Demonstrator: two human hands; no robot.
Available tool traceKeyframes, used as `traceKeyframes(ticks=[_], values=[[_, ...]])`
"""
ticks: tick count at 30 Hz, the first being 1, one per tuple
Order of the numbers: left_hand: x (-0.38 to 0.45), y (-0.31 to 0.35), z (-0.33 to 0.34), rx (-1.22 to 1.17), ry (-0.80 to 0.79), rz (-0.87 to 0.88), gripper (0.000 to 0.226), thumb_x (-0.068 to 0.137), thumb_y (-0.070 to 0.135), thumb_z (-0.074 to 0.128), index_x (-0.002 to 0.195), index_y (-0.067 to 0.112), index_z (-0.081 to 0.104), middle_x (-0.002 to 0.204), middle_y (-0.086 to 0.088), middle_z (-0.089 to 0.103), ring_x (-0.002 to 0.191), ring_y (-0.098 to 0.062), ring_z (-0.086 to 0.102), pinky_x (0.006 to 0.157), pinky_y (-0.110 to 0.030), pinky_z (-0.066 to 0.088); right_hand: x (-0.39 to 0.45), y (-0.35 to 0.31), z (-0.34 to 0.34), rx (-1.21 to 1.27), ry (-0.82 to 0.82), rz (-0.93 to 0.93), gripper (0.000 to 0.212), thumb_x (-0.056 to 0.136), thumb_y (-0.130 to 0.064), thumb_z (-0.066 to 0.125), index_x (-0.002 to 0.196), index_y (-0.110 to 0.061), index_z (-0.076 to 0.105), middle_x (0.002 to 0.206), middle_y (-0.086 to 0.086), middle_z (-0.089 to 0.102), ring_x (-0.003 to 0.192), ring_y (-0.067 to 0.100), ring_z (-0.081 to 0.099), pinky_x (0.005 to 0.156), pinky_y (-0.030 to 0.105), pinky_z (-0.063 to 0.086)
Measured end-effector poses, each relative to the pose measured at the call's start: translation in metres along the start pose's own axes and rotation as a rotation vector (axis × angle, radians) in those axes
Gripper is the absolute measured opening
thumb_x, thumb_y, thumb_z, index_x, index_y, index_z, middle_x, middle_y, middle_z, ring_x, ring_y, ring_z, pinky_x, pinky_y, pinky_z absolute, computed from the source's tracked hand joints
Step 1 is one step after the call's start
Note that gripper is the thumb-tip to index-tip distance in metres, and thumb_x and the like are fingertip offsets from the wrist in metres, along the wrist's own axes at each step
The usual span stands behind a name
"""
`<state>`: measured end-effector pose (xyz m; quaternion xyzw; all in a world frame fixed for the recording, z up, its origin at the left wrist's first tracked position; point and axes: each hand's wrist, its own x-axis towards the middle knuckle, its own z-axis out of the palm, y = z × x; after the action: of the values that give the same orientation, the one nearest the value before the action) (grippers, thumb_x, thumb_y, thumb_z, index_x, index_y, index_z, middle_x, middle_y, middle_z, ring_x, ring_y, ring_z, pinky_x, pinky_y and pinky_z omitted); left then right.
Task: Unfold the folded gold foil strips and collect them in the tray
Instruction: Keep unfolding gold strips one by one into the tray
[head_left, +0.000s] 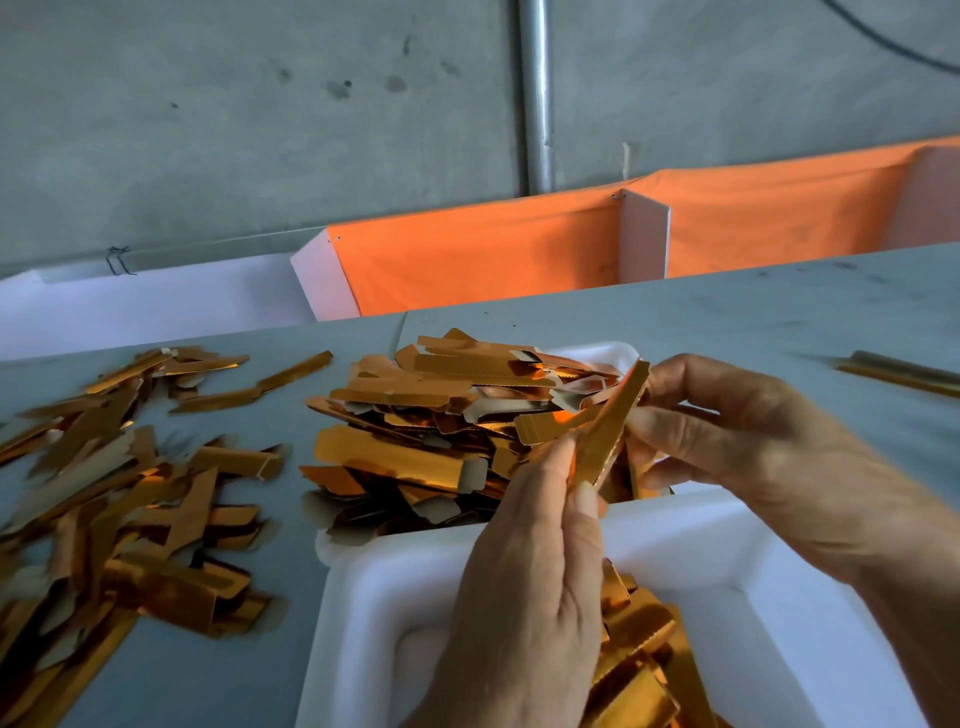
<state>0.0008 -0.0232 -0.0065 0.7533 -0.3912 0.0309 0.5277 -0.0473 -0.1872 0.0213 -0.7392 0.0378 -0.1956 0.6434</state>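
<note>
Both hands hold one gold foil strip (613, 421) up over the trays, standing on a slant. My left hand (524, 587) pinches its lower end between thumb and forefinger. My right hand (737, 447) grips its upper part with the fingertips. A near white tray (363, 597) holds several gold strips (639, 654) under my left hand. A far white tray (618, 353) is heaped with gold strips (415, 415). Loose folded strips (119, 499) lie scattered on the grey table at the left.
An orange cloth barrier (493, 249) with white panels runs along the table's far edge, before a concrete wall and a metal pipe (537, 98). A few long gold strips (904, 374) lie at the far right of the table.
</note>
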Motion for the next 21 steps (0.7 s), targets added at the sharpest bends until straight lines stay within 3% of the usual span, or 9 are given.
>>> traceKeyframes(ticks=[4, 8, 12, 17, 21], values=[[0.0016, -0.0005, -0.0006, -0.017, 0.006, -0.034, 0.059, 0.080, 0.052, 0.016, 0.134, 0.038, 0.036, 0.091, 0.015, 0.051, 0.084, 0.011, 0.051, 0.069, -0.001, 0.037, -0.0013, -0.0001, -0.0036, 0.102, -0.046, 0.040, 0.025, 0.066, -0.033, 0.069, 0.080, -0.013, 0.070, 0.073, 0.010, 0.065, 0.068, 0.018, 0.063, 0.063, 0.024, 0.053], [0.0019, 0.0021, -0.0011, -0.137, -0.019, -0.049, 0.056, 0.084, 0.046, 0.025, 0.126, 0.021, 0.051, 0.080, 0.010, 0.057, 0.062, 0.002, 0.055, 0.060, -0.006, 0.040, -0.0002, -0.0002, -0.0061, 0.260, -0.092, 0.093, 0.014, 0.068, -0.024, 0.069, 0.077, -0.014, 0.070, 0.067, 0.010, 0.058, 0.064, 0.015, 0.057, 0.060, 0.023, 0.053], [0.0027, 0.0050, -0.0027, -0.153, -0.042, -0.068, 0.051, 0.085, 0.043, 0.029, 0.126, 0.023, 0.053, 0.074, 0.006, 0.059, 0.055, -0.001, 0.056, 0.056, -0.008, 0.042, 0.0002, 0.0017, -0.0078, 0.293, -0.109, 0.114, 0.009, 0.069, -0.021, 0.069, 0.075, -0.014, 0.071, 0.067, 0.008, 0.058, 0.063, 0.013, 0.057, 0.059, 0.022, 0.052], [0.0021, 0.0034, -0.0026, -0.103, -0.034, -0.065, 0.050, 0.085, 0.044, 0.030, 0.127, 0.027, 0.050, 0.076, 0.007, 0.052, 0.059, -0.001, 0.053, 0.055, -0.007, 0.038, -0.0007, 0.0020, -0.0083, 0.266, -0.122, 0.110, 0.016, 0.074, -0.021, 0.079, 0.083, -0.011, 0.069, 0.072, 0.011, 0.061, 0.068, 0.016, 0.060, 0.061, 0.023, 0.053], [0.0013, 0.0060, -0.0028, -0.045, -0.052, -0.045, 0.056, 0.079, 0.052, 0.024, 0.129, 0.037, 0.046, 0.085, 0.013, 0.047, 0.073, -0.004, 0.050, 0.066, -0.005, 0.037, 0.0004, 0.0027, -0.0057, 0.229, -0.070, 0.088, 0.022, 0.074, -0.032, 0.071, 0.078, -0.011, 0.068, 0.071, 0.010, 0.061, 0.067, 0.016, 0.059, 0.062, 0.023, 0.052]])
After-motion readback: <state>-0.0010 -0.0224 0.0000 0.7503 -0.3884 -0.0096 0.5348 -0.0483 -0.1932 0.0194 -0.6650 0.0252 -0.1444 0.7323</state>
